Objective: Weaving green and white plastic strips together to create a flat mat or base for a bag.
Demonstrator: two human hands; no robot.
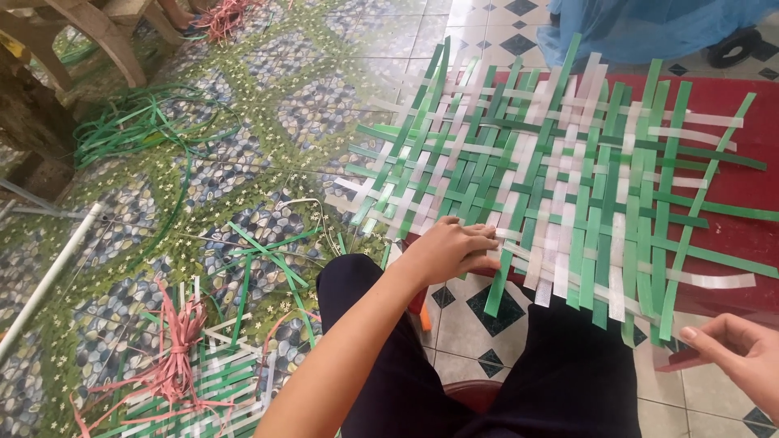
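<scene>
Weaving in hand: left hand (450,250) presses flat, fingers spread, on the strip mat (560,186) at seven o'clock; right hand (742,353), five o'clock, fingers loosely curled, empty; next seems to need a fresh strip threaded.

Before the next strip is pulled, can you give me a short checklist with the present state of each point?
1. Left hand pressing flat on the near edge of the woven mat: ok.
2. Right hand at the mat's near right corner, fingertips by a green strip end: ok.
3. Right grip closed on that strip: cannot tell.
4. Mat lying flat on the red surface: ok.
5. Weave tight and even: not ok, strips are gapped and slanted.
</scene>
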